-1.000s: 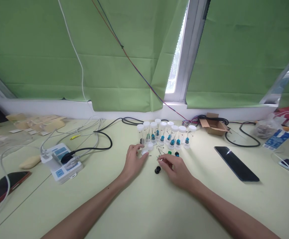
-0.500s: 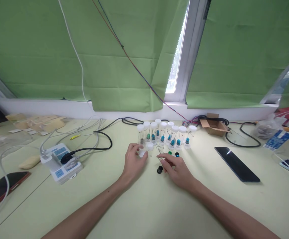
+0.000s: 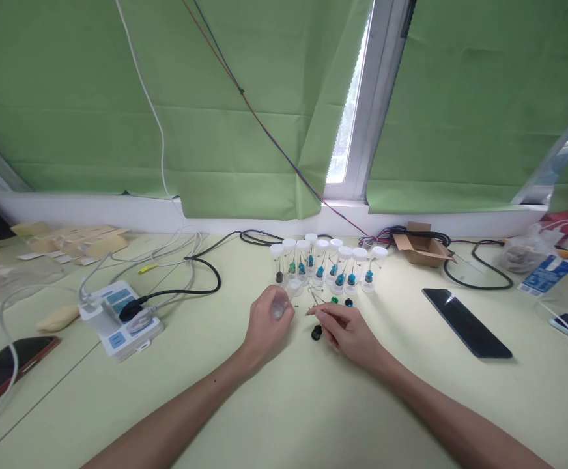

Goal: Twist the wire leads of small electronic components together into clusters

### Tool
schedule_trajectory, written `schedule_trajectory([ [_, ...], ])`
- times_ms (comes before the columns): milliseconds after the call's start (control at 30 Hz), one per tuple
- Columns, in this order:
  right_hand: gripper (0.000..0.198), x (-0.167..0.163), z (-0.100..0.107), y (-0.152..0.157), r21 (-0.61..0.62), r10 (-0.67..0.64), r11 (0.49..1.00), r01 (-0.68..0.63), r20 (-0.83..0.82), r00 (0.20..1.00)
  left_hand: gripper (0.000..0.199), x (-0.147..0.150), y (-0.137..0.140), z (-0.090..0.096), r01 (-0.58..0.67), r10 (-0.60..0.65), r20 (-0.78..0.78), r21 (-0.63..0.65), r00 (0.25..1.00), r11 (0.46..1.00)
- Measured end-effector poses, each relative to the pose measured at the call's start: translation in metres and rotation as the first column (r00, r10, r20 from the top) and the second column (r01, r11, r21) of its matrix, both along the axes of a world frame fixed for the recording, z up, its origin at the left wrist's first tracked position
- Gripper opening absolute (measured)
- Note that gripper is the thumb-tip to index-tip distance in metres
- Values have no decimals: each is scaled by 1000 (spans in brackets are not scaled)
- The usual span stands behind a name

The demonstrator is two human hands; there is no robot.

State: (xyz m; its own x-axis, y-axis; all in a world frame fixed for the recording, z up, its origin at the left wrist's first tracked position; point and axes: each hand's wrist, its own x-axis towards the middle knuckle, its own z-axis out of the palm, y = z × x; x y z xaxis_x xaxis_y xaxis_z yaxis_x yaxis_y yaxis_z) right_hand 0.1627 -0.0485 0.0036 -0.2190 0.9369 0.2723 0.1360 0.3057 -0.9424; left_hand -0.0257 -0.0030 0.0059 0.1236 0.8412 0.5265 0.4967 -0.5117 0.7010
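The left hand (image 3: pixel 266 324) is curled around one clear tube (image 3: pixel 277 309) before the capped tubes (image 3: pixel 320 259); the right hand (image 3: pixel 341 324), fingertips pinched, holds a thin piece (image 3: pixel 308 314) near a black knob (image 3: pixel 316 333)

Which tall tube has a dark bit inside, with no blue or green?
The leftmost white-capped tube, just beyond the left hand: its piece looks all dark, while the other tall tubes show blue or green.

left hand (image 3: pixel 268 324) curled, right (image 3: pixel 346 331) apparently pinching
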Motion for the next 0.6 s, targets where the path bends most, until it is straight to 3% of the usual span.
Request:
schedule_trajectory([
  [300,33,3,-2,6,-37,9,999,-15,-165,986,9,0,-1,-1,55,-56,-45,-28,997,998],
  [600,35,10,3,13,-173,-121,984,46,-448,886,8,-3,-2,-2,40,-60,-309,-71,949,997],
])
